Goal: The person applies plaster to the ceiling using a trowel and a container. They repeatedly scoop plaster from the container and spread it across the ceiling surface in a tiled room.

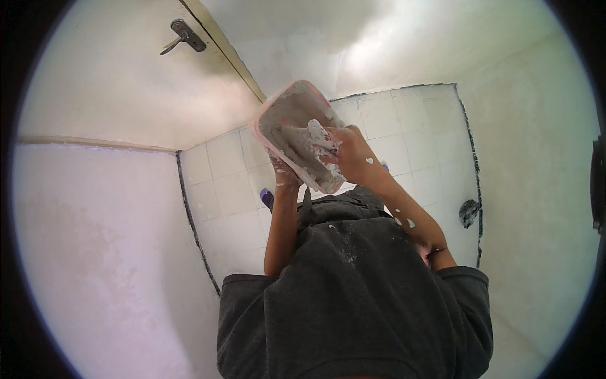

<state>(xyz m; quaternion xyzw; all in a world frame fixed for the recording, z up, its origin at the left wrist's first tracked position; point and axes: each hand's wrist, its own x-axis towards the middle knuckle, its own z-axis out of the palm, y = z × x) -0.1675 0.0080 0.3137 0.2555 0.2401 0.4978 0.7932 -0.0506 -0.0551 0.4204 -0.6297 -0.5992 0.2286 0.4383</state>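
A shallow rectangular tub (257, 124) with a pinkish rim is tilted in front of my body. Grey-white paste, like wet plaster, coats its inside. My left hand (285, 172), smeared with paste, grips the tub from beneath at its left side; the tub hides most of its fingers. Over the tub's inside reaches my right hand (351, 155), its fingers stretched out toward the left wall and coated in paste. A thick white lump of paste (317, 131) clings to that hand. I make out no tool in it. White splashes dot my right forearm.
A door with a dark metal handle (187, 35) is at upper left. Pale walls enclose a white tiled floor (227, 189) edged by a dark strip. Near the right wall lies a dark crumpled lump (468, 213). Purple-tipped footwear (266, 198) shows below the tub.
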